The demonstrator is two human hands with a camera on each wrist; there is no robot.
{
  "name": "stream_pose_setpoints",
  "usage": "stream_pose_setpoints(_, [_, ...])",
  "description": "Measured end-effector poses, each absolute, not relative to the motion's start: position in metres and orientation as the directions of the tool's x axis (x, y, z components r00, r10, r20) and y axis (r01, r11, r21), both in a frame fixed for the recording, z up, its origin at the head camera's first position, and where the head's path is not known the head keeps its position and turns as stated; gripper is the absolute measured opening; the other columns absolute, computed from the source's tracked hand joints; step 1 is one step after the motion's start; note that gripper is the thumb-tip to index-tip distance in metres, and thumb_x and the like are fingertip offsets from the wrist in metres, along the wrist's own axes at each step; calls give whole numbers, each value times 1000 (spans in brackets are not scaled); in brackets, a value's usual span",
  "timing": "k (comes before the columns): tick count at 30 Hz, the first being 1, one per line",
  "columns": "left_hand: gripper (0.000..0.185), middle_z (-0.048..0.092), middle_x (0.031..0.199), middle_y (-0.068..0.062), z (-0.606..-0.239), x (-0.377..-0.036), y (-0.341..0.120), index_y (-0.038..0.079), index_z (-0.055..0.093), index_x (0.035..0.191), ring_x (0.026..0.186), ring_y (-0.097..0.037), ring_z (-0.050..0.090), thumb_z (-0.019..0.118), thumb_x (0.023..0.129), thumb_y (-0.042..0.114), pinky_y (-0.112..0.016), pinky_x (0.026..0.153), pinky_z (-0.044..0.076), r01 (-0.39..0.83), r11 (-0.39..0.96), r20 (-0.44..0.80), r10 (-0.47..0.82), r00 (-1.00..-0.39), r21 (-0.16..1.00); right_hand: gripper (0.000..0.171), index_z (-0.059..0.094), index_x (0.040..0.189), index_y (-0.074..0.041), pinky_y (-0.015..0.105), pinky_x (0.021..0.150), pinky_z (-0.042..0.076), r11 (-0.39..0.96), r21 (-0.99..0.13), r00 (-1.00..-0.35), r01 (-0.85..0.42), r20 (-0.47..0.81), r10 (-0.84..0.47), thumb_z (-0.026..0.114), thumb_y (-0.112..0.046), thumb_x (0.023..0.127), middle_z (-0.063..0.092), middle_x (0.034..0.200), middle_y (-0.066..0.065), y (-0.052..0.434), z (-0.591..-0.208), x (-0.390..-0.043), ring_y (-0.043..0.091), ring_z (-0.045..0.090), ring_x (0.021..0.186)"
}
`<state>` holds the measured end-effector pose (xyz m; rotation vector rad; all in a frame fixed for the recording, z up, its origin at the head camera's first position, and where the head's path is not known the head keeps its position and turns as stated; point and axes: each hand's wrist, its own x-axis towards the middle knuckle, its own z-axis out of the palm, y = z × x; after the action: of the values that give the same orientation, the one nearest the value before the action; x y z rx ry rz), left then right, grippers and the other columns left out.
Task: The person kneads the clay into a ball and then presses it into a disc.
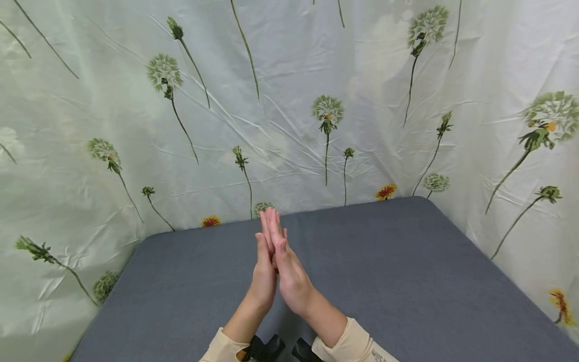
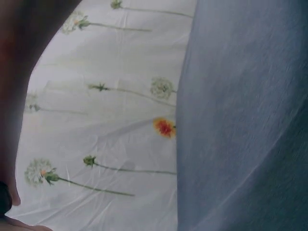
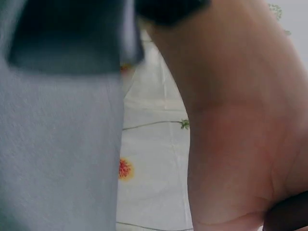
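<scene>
My left hand (image 1: 264,271) and my right hand (image 1: 289,271) are pressed together palm to palm above the grey table (image 1: 407,281), fingers straight and pointing away from me. Neither holds anything. Cream sleeves (image 1: 357,344) cover both forearms. The left wrist view shows only a dark edge of my left hand (image 2: 14,96) beside the grey table (image 2: 240,120). In the right wrist view the heel of my right hand (image 3: 240,134) fills the right half.
A pale curtain printed with dandelions (image 1: 289,100) encloses the table at the back and on both sides. The black wrist camera mounts (image 1: 271,348) show at the bottom edge. The curtain (image 2: 106,120) also fills the left wrist view.
</scene>
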<state>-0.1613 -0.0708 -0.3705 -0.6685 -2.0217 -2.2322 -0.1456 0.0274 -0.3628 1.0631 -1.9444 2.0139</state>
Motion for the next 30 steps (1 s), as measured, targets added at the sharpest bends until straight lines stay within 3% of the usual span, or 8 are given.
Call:
stream_pose_setpoints(1, [69, -17, 178, 21, -371, -159, -70, 37, -14, 171, 169, -14, -5, -3, 110, 66, -52, 137, 0, 324, -145, 351, 247, -903, 935, 69, -6, 172, -9, 21, 132, -8, -138, -810, -733, -570, 577, -359, 1, -49, 117, -5, 182, 1, 27, -362, -148, 19, -11, 168])
stream_pose_setpoints(3, [70, -18, 177, 22, -371, -155, -70, 39, -16, 170, 170, -17, -4, -4, 108, 68, -57, 136, -3, 315, -157, 346, 259, -902, 936, 70, -8, 172, -9, 30, 135, -7, -113, -800, -729, -589, 586, -354, 1, -50, 117, -4, 182, 4, 27, -360, -152, 21, -9, 169])
stream_pose_setpoints(6, [71, -12, 181, 13, -371, -146, -70, 38, -26, 167, 170, -23, -3, -6, 106, 71, -65, 133, -5, 297, -172, 336, 277, -900, 939, 72, -8, 172, -11, 52, 136, -4, -79, -797, -732, -599, 585, -349, 1, -54, 116, -2, 182, 4, 28, -357, -161, 25, -2, 170])
stream_pose_setpoints(8, [73, -7, 182, 4, -370, -140, -71, 35, -32, 165, 170, -27, -6, -7, 106, 70, -68, 131, -6, 295, -179, 336, 284, -898, 939, 74, -8, 173, -12, 61, 134, -1, -70, -800, -737, -596, 580, -347, 1, -58, 115, -1, 183, 4, 28, -356, -166, 29, 11, 168])
stream_pose_setpoints(12, [74, -8, 183, -4, -366, -132, -71, 31, -34, 164, 169, -32, -11, -8, 107, 69, -70, 130, -8, 311, -182, 351, 273, -895, 933, 82, -9, 173, -13, 62, 134, 1, -75, -813, -743, -577, 561, -366, 1, -66, 111, -2, 183, 3, 27, -355, -176, 28, 10, 168])
stream_pose_setpoints(14, [74, -11, 182, -4, -363, -129, -71, 32, -34, 164, 168, -32, -14, -8, 106, 70, -70, 129, -10, 313, -182, 353, 266, -897, 932, 84, -10, 172, -13, 60, 135, 2, -84, -821, -744, -564, 550, -379, 1, -68, 110, -4, 183, 2, 26, -356, -180, 24, -2, 169])
stream_pose_setpoints(22, [73, -17, 180, 8, -359, -128, -72, 38, -31, 164, 168, -23, -16, -7, 105, 73, -68, 130, -12, 309, -172, 341, 209, -916, 935, 81, -13, 171, -10, 49, 136, 1, -124, -856, -756, -502, 504, -417, 1, -64, 112, -10, 182, 2, 21, -369, -182, 20, -8, 169])
stream_pose_setpoints(30, [77, -15, 181, 4, -349, -139, -80, 39, -29, 165, 169, -29, -12, -2, 104, 78, -70, 129, -11, 395, -123, 411, 156, -898, 910, 80, -13, 172, -15, 60, 135, 0, -159, -859, -749, -486, 503, -430, -1, -65, 111, -14, 181, -4, 14, -375, -173, 20, -12, 168])
